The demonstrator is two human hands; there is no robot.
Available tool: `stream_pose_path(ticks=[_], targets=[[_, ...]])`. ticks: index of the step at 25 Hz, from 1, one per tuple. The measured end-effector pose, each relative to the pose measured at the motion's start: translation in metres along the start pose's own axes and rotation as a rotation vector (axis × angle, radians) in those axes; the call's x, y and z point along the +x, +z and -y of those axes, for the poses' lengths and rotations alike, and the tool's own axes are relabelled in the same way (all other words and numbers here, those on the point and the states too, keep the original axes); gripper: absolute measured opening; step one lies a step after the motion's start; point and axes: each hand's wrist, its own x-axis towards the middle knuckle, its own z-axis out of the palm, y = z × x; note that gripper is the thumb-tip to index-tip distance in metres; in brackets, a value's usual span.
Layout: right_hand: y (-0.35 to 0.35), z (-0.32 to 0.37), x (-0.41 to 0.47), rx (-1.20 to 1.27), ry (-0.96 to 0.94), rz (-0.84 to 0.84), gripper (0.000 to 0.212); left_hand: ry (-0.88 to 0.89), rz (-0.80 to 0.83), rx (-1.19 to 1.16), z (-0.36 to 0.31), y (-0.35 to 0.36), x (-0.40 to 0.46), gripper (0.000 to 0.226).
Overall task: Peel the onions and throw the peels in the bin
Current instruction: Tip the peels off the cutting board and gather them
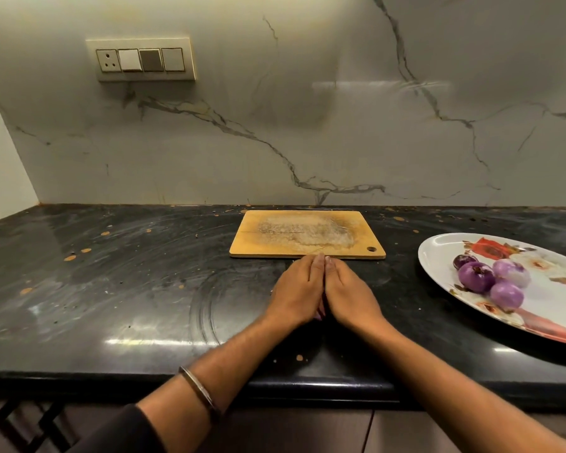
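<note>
1. Pressed together edge to edge on the countertop (118,289), the left hand (296,291) and right hand (350,294) are cupped; a purplish scrap is glimpsed between them.
2. Fingertips are just short of the cutting board (307,233), near its front edge.
3. Four peeled onions (490,277) are gathered on the plate (438,256), toward the countertop's right edge.

A white marble-veined wall (307,132) is backing the glossy black countertop (111,289), which is reflecting light; a switch panel (141,59) (one socket) is sitting upper left.
</note>
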Motion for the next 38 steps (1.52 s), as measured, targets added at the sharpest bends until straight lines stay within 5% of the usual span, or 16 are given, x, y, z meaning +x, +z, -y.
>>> stream_pose_path(ticks=[9,18,23,30,38], targets=[[0.016,0.023,0.005,0.321,0.226,-0.119,0.053,-0.199,-0.142,-0.259,-0.017,0.012,0.005,0.036],[0.040,0.042,0.004,0.617,0.294,-0.242,0.037,-0.452,-0.269,-0.847,-0.018,0.006,0.001,0.027],[0.038,0.046,0.003,0.982,0.407,-0.314,0.029,-0.545,-0.281,-1.157,-0.021,-0.002,0.000,0.020],[0.049,0.071,0.003,1.262,0.427,-0.244,0.017,-0.552,-0.333,-1.426,-0.011,-0.026,-0.001,0.021],[0.099,0.150,-0.011,1.321,0.297,0.007,0.019,-0.373,-0.592,-1.473,0.020,-0.110,-0.015,0.020]])
